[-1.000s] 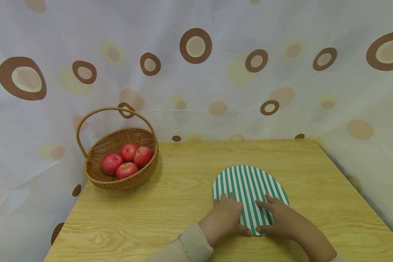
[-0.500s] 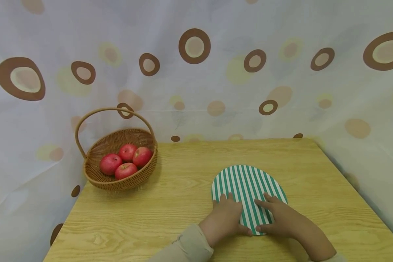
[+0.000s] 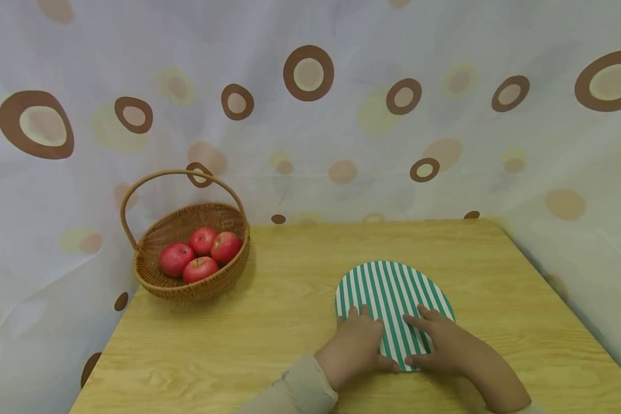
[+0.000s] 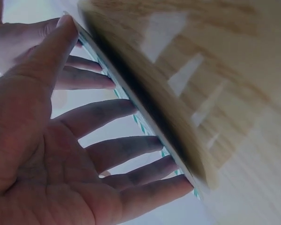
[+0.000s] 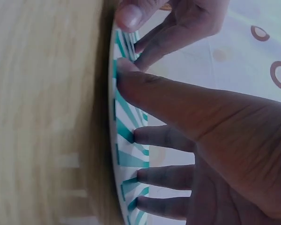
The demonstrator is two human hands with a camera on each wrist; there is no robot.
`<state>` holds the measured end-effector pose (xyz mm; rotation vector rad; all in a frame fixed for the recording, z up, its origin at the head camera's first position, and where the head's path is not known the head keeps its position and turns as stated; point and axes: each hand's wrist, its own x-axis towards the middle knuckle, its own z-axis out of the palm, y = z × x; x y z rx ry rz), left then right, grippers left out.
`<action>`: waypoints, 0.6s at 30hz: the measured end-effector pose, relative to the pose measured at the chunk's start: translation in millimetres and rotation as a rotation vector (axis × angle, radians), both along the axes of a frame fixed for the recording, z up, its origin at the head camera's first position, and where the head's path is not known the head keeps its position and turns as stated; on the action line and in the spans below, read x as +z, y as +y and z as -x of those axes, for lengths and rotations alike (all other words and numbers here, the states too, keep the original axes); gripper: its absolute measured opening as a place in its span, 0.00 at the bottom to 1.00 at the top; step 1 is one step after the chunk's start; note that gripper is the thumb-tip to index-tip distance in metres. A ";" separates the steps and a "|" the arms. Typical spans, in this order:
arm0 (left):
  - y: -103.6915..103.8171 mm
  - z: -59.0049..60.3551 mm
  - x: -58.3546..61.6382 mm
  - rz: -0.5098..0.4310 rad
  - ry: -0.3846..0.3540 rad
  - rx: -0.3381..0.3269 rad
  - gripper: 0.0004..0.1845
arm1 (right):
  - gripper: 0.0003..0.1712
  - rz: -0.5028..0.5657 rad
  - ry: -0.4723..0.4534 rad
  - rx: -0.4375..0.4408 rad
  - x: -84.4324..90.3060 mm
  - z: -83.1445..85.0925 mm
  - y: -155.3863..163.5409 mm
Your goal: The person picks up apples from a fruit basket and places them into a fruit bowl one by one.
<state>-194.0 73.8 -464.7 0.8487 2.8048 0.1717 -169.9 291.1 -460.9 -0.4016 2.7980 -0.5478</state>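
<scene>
Both hands, left hand (image 3: 355, 344) and right hand (image 3: 441, 342), press with spread, relaxed fingers on the round green-and-white striped mat (image 3: 390, 293), flat on the wooden desk (image 3: 290, 322) at about 5 o'clock. Positioning seems under way; letting go calls for lifting straight off.

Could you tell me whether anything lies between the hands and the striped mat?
Nothing visible does: the left hand and right hand both rest their fingers directly on the striped mat.

Basket (image 3: 150, 270) with apples (image 3: 200, 255) sits left of mat (image 3: 390, 284) on table (image 3: 269, 322).
</scene>
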 end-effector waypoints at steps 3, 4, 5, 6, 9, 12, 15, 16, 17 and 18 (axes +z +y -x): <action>-2.0 1.1 2.0 0.004 0.015 -0.020 0.46 | 0.52 -0.009 0.004 0.010 4.0 2.7 -0.4; -2.6 1.3 2.6 0.003 0.013 -0.024 0.47 | 0.52 -0.012 0.003 0.010 4.8 3.7 -0.7; -3.2 1.4 3.0 0.004 0.016 -0.029 0.47 | 0.52 -0.017 0.001 0.011 5.7 4.7 -1.1; -4.0 1.4 3.4 0.003 0.013 -0.031 0.47 | 0.51 -0.022 -0.002 0.010 6.6 5.5 -1.5; -6.8 0.8 2.8 -0.004 0.009 -0.041 0.47 | 0.50 -0.032 -0.014 0.004 8.1 6.3 -2.9; -11.1 -0.1 2.4 -0.011 0.025 -0.056 0.47 | 0.49 -0.042 0.001 0.014 10.5 5.0 -5.9; -16.9 0.2 2.4 -0.018 0.073 -0.071 0.46 | 0.45 -0.040 0.046 0.035 14.8 2.6 -11.3; -19.1 0.6 3.2 -0.024 0.087 -0.073 0.45 | 0.44 -0.042 0.071 0.046 16.4 2.1 -13.5; -21.3 1.4 3.7 -0.030 0.102 -0.075 0.44 | 0.43 -0.043 0.099 0.055 18.1 1.6 -15.6; -23.9 2.0 4.3 -0.036 0.113 -0.076 0.42 | 0.42 -0.047 0.124 0.059 19.3 1.2 -17.7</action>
